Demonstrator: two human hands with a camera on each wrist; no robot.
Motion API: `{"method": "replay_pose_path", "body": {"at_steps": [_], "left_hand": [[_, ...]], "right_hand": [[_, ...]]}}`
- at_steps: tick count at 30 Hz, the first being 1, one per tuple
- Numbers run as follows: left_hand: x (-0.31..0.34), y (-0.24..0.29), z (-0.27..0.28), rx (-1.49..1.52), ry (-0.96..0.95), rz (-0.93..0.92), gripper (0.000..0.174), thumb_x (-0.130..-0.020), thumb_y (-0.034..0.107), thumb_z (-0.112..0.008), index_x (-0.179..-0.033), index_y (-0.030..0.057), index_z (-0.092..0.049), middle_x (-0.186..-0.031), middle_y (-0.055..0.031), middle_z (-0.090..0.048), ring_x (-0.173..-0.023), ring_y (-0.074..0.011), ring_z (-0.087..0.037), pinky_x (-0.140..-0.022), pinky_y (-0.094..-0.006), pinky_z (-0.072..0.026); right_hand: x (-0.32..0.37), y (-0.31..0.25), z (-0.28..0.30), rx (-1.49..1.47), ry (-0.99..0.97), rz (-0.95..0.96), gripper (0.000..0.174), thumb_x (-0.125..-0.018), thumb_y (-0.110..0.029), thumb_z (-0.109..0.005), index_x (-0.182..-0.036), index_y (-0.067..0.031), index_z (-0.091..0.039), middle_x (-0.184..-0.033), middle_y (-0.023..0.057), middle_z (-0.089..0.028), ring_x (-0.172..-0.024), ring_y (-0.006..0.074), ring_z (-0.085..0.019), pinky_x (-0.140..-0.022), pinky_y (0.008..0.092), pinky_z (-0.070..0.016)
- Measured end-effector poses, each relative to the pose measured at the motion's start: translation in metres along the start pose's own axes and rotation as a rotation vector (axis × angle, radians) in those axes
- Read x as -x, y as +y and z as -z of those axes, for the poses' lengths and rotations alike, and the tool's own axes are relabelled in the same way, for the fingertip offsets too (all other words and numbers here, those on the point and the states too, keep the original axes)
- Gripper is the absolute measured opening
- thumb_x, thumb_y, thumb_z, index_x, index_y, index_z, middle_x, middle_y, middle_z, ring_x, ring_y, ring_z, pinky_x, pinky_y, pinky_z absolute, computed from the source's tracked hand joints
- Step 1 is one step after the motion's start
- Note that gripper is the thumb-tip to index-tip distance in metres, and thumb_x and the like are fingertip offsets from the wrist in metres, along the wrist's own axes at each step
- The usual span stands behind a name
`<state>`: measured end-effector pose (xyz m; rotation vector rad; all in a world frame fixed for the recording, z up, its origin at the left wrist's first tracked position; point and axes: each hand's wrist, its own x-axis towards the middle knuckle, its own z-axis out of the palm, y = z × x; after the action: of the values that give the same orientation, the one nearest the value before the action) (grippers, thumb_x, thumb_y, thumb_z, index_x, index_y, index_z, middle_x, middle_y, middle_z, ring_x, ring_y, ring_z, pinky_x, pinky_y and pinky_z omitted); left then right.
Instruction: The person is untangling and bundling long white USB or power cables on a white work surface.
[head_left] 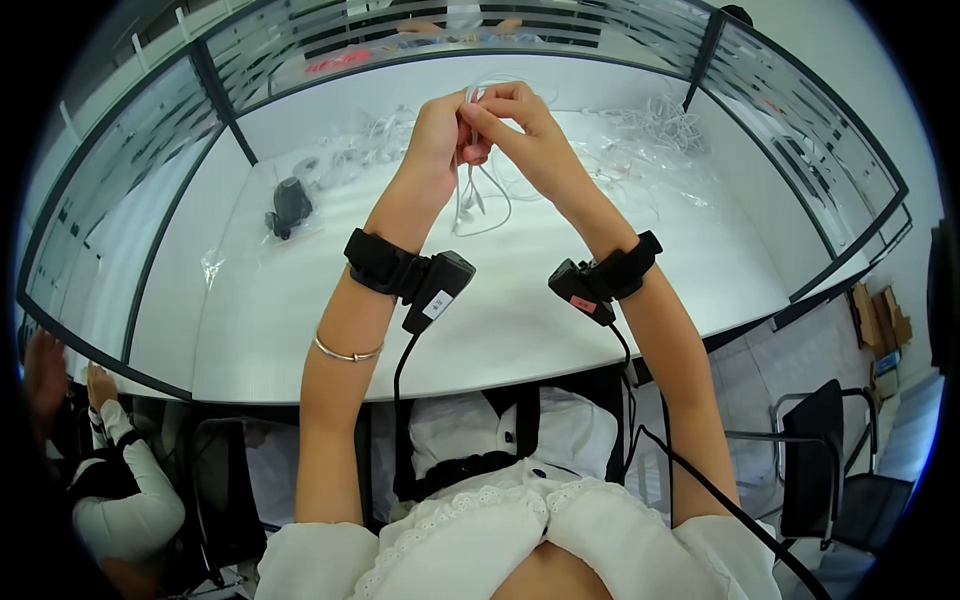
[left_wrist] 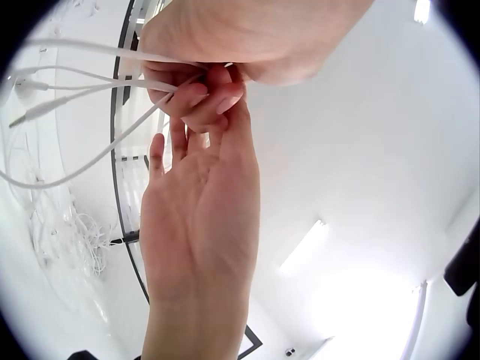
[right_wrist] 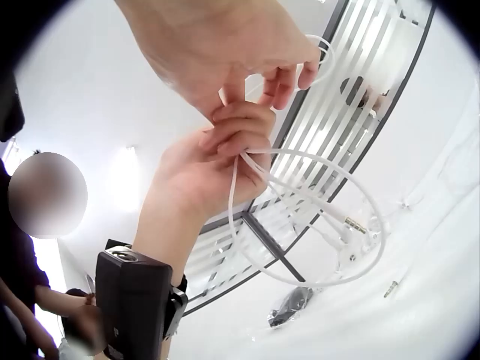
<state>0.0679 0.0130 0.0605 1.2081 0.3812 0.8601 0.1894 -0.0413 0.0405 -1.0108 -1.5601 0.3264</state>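
Both hands meet above the far part of the white desk [head_left: 480, 310]. My left hand [head_left: 436, 135] grips a white earphone cable [right_wrist: 375, 202] in its curled fingers. A loop and loose ends hang below that hand, with a metal-tipped plug [right_wrist: 354, 225] among them. My right hand [head_left: 530, 135] is right against the left, thumb and fingertips pinching the cable at the top of the grip. A thin loop of cable [right_wrist: 330, 56] stands out past the right fingers in the right wrist view. The left fingers hide the gathered part of the cable.
A tangle of white cables [head_left: 670, 125] lies at the back right, and more cables in clear plastic [head_left: 370, 140] at the back left. A dark object in a clear bag [head_left: 290, 205] sits on the left. Low partitions [head_left: 225, 125] enclose the desk. Other people are nearby.
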Motion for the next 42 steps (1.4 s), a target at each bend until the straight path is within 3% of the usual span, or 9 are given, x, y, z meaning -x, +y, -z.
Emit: {"method": "replay_pose_path", "body": {"at_steps": [9, 12, 19, 23, 29, 30, 35, 39, 42], "left_hand": [[0.000, 0.000, 0.006, -0.111, 0.086, -0.007, 0.025, -0.090, 0.026, -0.048, -0.070, 0.0127, -0.053, -0.056, 0.0063, -0.042, -0.043, -0.0050, -0.028, -0.043, -0.0225, -0.0207], [0.003, 0.001, 0.004, -0.140, 0.123, -0.045, 0.027, -0.091, 0.028, -0.050, -0.069, 0.0138, -0.051, -0.056, 0.0076, -0.040, -0.045, -0.0035, -0.027, -0.044, -0.0220, -0.0192], [0.009, -0.002, 0.007, -0.372, 0.105, -0.311, 0.031, -0.093, 0.028, -0.047, -0.071, 0.0060, -0.049, -0.063, 0.0035, -0.044, -0.054, -0.0058, -0.036, -0.050, -0.0228, -0.0307], [0.010, -0.007, 0.011, -0.619, 0.215, -0.358, 0.036, -0.096, 0.033, -0.041, -0.076, 0.0042, -0.047, -0.064, -0.0061, -0.049, -0.057, -0.0175, -0.047, -0.057, -0.0314, -0.0392], [0.019, 0.003, 0.001, -1.092, 0.376, -0.538, 0.034, -0.098, 0.034, -0.034, -0.085, 0.0053, -0.049, -0.063, -0.0152, -0.060, -0.062, -0.0355, -0.059, -0.057, -0.0420, -0.0429], [0.020, 0.002, 0.001, -1.106, 0.369, -0.513, 0.030, -0.099, 0.032, -0.038, -0.088, 0.0057, -0.048, -0.063, -0.0150, -0.054, -0.057, -0.0324, -0.051, -0.055, -0.0379, -0.0402], [0.023, -0.004, 0.005, -1.380, 0.408, -0.711, 0.022, -0.098, 0.026, -0.038, -0.093, 0.0062, -0.047, -0.053, -0.0142, -0.053, -0.051, -0.0360, -0.055, -0.047, -0.0436, -0.0403], [0.031, -0.011, 0.004, -1.482, 0.283, -0.790, 0.021, -0.098, 0.024, -0.040, -0.091, 0.0053, -0.047, -0.054, -0.0143, -0.055, -0.050, -0.0361, -0.056, -0.045, -0.0438, -0.0409], [0.039, -0.015, 0.003, -1.517, 0.168, -0.733, 0.021, -0.097, 0.023, -0.040, -0.091, 0.0049, -0.048, -0.053, -0.0140, -0.054, -0.049, -0.0355, -0.055, -0.044, -0.0442, -0.0402]], "right_hand": [[0.003, -0.012, -0.004, 0.304, 0.026, 0.047, 0.024, -0.087, -0.027, -0.062, -0.094, -0.0049, -0.068, -0.108, 0.0077, -0.053, -0.105, 0.0203, -0.048, -0.093, 0.0334, -0.0371], [0.004, -0.016, -0.003, 0.096, -0.069, 0.034, 0.025, -0.084, -0.024, -0.063, -0.088, -0.0003, -0.068, -0.099, 0.0092, -0.060, -0.097, 0.0210, -0.055, -0.083, 0.0360, -0.0441], [0.027, -0.036, -0.015, -0.530, -0.044, -0.267, 0.032, -0.091, -0.027, -0.054, -0.099, 0.0014, -0.064, -0.105, 0.0086, -0.062, -0.102, 0.0164, -0.056, -0.099, 0.0330, -0.0398], [0.025, -0.037, -0.021, -0.711, -0.008, -0.426, 0.032, -0.093, -0.027, -0.049, -0.107, -0.0006, -0.059, -0.108, 0.0073, -0.060, -0.103, 0.0169, -0.056, -0.097, 0.0340, -0.0415], [0.025, -0.031, -0.038, -0.804, 0.088, -0.371, 0.035, -0.094, -0.031, -0.046, -0.115, -0.0045, -0.055, -0.115, 0.0060, -0.057, -0.109, 0.0165, -0.051, -0.097, 0.0335, -0.0369], [0.026, -0.034, -0.040, -0.813, 0.122, -0.381, 0.035, -0.093, -0.032, -0.048, -0.114, -0.0046, -0.055, -0.113, 0.0057, -0.057, -0.108, 0.0159, -0.052, -0.096, 0.0320, -0.0372], [0.025, -0.042, -0.051, -0.881, 0.268, -0.482, 0.039, -0.092, -0.036, -0.050, -0.117, -0.0063, -0.054, -0.116, 0.0058, -0.057, -0.107, 0.0162, -0.052, -0.096, 0.0306, -0.0356], [0.019, -0.030, -0.033, -1.011, -0.035, -0.388, 0.042, -0.097, -0.036, -0.041, -0.122, -0.0042, -0.050, -0.115, 0.0076, -0.056, -0.115, 0.0185, -0.049, -0.101, 0.0348, -0.0342], [0.015, -0.018, -0.021, -1.140, 0.069, -0.335, 0.028, -0.097, -0.029, -0.040, -0.102, -0.0049, -0.054, -0.104, 0.0072, -0.058, -0.115, 0.0198, -0.049, -0.102, 0.0353, -0.0358]]}}
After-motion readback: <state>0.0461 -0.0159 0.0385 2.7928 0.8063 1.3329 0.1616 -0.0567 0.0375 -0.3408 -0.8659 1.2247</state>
